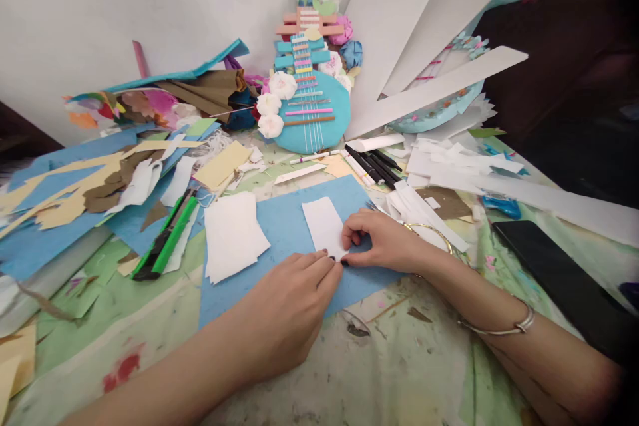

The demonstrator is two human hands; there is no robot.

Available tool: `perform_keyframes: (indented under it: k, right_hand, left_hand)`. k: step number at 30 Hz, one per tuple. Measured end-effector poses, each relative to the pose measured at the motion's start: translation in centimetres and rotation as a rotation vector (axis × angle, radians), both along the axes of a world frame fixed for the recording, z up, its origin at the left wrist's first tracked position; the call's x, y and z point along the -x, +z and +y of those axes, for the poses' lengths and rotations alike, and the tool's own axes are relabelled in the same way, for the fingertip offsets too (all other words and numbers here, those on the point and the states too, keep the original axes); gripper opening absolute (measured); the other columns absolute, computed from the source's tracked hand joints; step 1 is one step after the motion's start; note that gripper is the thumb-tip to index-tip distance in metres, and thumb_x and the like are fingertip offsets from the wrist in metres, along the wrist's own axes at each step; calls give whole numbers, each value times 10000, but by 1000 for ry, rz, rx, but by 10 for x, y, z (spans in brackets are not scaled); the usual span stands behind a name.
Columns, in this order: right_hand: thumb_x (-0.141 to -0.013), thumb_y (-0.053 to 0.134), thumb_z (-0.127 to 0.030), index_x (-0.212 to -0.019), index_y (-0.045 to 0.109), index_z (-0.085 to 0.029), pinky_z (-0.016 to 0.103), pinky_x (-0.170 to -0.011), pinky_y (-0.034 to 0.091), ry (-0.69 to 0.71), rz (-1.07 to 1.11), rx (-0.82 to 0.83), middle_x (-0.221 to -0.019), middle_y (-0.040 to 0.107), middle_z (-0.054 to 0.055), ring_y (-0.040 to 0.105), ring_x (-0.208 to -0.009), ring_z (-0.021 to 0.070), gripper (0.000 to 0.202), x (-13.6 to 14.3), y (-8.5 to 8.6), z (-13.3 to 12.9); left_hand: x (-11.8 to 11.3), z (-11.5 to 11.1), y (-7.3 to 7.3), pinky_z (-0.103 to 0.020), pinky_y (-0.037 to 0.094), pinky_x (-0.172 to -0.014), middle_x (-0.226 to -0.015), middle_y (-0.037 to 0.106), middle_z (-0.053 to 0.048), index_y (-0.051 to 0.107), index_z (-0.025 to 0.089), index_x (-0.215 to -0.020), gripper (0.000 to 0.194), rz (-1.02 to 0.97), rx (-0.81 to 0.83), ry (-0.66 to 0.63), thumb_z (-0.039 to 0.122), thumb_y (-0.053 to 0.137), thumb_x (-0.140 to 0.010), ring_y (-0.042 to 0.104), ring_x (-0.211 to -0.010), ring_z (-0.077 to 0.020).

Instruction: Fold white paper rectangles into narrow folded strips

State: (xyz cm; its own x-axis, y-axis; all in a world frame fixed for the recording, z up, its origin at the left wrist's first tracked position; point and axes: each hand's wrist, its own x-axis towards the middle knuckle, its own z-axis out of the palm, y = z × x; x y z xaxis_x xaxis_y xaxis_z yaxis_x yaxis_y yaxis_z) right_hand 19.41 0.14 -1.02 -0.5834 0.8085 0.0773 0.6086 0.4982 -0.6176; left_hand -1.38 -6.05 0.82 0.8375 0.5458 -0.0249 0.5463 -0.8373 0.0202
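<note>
A small white paper piece (pixel 322 218) lies over a blue sheet (pixel 279 213), its near end between my hands. My left hand (pixel 294 299) has its fingers closed together on the paper's near edge. My right hand (pixel 382 239) pinches the near right corner between thumb and curled fingers. Gold-handled scissors (pixel 439 234) show behind my right hand, their tips just past the knuckles; whether they rest on the table or against the hand I cannot tell. Left of the piece sits a stack of similar white papers (pixel 232 233).
A green box cutter (pixel 167 236) lies left among paper scraps (pixel 107 180). Black and white markers (pixel 372 166) are behind my right hand. A blue paper guitar (pixel 314 113) with white flowers stands at the back. A black phone (pixel 554 279) and long white strips (pixel 549 203) are right.
</note>
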Motion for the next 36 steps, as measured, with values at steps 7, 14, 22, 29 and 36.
perform_keyframes:
  k: [7,14,22,29,36]
  right_hand:
    - [-684,671,-198,-711,620,-173,236,-625,344,-29,41,53,-692,539,-13,487,-691,123,62,-1,-2,1]
    - [-653,655,-144,-671,578,-168,216,-550,313,-100,61,104,-619,477,-43,445,-601,95,82,1,-4,2]
    - [-678,558,-64,-663,518,-173,201,-502,292,-199,145,84,-544,435,-66,400,-521,75,117,1,-9,3]
    - [-684,543,-76,-663,518,-173,201,-501,293,-186,124,77,-536,433,-68,396,-515,75,102,0,-9,3]
    - [-677,510,-75,-667,523,-177,202,-494,291,-177,116,75,-534,446,-63,404,-509,80,103,1,-9,4]
  left_hand:
    - [-4,0,0,-444,433,-839,-1182,514,-158,479,94,-1201,423,20,19,33,142,388,-791,462,-1056,-303]
    - [-7,-2,-1,-455,397,-873,-1184,489,-169,379,52,-1331,570,42,29,64,202,412,-782,422,-1040,-308]
    - [-8,-6,-4,-432,377,-896,-1227,482,-174,374,70,-1348,575,53,-6,97,197,405,-788,420,-1099,-306]
    - [-9,-15,-13,-558,283,-937,-1357,447,-121,329,152,-1392,587,29,-56,209,205,376,-809,348,-1223,-336]
    - [-16,-28,-20,-636,218,-903,-1309,512,-115,374,210,-1379,582,11,-153,344,229,428,-800,322,-1243,-382]
